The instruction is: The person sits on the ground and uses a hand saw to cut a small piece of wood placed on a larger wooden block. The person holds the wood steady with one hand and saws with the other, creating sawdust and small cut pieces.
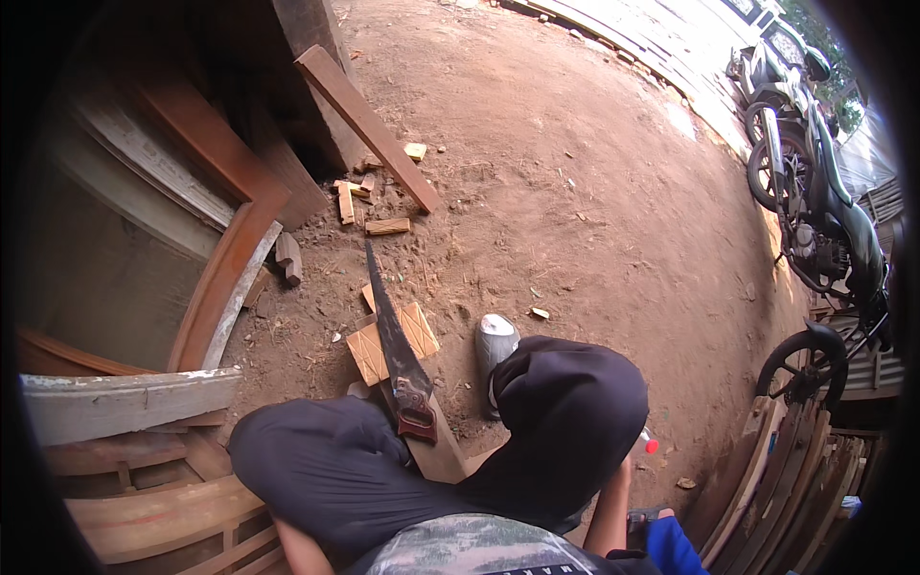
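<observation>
A handsaw (390,321) with a dark blade and reddish-brown handle lies between my legs. It rests across light wood blocks (367,353) and a longer board (443,458), and neither hand touches it. My right hand (625,471) is down beside my right knee, its fingers hidden behind the trouser leg. Right at that hand is a clear bottle with a red cap (651,447); whether I grip it cannot be made out. Only my left forearm shows at the lower edge; the left hand is hidden below my left thigh.
Wooden frames (225,278) and planks crowd the left side. A brown board (369,129) leans toward the ground among small wood offcuts (387,226). Along the right stand a motorcycle (815,230) and stacked planks (767,479). Blue cloth (674,546) lies at lower right.
</observation>
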### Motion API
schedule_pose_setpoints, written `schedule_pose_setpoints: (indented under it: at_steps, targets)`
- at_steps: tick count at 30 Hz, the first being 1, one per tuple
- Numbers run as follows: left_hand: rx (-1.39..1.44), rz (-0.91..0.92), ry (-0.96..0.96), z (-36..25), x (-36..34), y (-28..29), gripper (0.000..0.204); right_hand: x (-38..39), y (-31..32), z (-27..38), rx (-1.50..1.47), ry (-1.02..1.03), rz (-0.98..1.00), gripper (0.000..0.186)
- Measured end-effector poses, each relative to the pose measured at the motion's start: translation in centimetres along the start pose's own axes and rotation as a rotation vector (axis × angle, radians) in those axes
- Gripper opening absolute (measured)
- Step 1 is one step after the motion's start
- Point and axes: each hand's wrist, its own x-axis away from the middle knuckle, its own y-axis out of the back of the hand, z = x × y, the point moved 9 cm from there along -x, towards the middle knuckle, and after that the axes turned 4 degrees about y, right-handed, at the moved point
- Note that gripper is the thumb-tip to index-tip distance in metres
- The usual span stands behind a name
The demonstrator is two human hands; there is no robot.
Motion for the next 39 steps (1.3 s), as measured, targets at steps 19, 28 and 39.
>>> schedule_pose_setpoints:
  at_steps: [19,28,39]
  targets:
    - [1.141,1.066,0.322,-0.8,2.8,-34.1,0.088,3.4,-42.0,9.0,-1.223,-0.486,0.796,0.057]
    - [-0.135,-0.051,0.106,9.3,-7.7,-21.9,0.063,3.2,-39.7,-6.6,0.839,0.355,0.723,0.043]
    - [-0.618,-0.103,-0.032,20.0,-9.7,-15.9,0.076,13.8,-41.8,-13.9,1.411,1.026,0.991,0.016]
